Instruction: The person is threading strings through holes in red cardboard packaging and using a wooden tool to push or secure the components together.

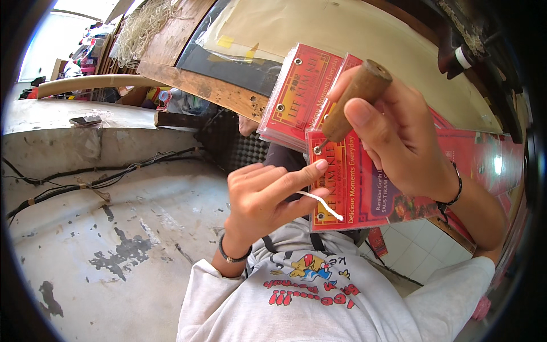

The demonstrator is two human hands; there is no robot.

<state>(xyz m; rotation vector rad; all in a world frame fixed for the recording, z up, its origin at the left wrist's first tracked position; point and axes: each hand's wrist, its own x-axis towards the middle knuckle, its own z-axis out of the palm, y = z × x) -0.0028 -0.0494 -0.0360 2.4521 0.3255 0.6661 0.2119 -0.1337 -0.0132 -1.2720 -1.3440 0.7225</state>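
My right hand (404, 139) is wrapped around the wooden handle of an awl (359, 100). The awl's thin metal tip points down at a metal eyelet (318, 151) in the corner of a red laminated printed sheet (478, 165); how deep it goes I cannot tell. My left hand (259, 196) holds the sheet's short left edge, index finger stretched over its front and thumb lower down. From between those fingers a short white cord (329, 207) runs out across the sheet. A second eyelet (320, 216) sits at the lower corner.
Behind lies a stack of similar red sheets (299, 85) on a wooden table (222, 88) with cream sheeting (353, 28). A bundle of pale cords (142, 34) hangs at the far left. Black cables (108, 176) run along the worn grey surface (159, 228) on my left.
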